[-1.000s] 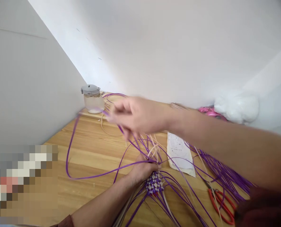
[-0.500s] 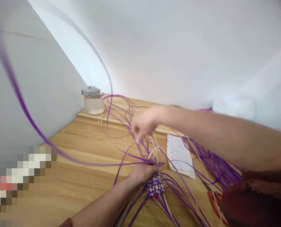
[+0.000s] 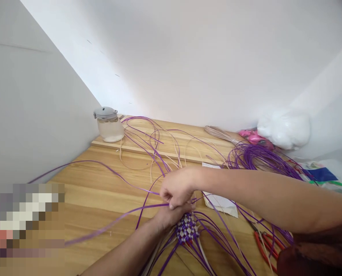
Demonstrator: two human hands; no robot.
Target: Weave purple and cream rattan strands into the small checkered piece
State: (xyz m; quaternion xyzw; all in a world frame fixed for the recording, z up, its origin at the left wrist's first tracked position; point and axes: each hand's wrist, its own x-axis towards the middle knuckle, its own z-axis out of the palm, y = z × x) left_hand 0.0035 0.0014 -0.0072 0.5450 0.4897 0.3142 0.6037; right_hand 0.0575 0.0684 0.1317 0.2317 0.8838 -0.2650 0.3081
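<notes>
The purple-and-cream checkered weave lies at the near middle of the wooden table, strands fanning out from it. To its right are red-handled pliers. The person's left hand grips the weave's far edge with the thumb on top, the other fingers hidden. Just above, the right hand has its fingers curled together; whether they pinch the purple strand running left cannot be told. Farther off stand a lidded jar, left, and a purple coil, right.
</notes>
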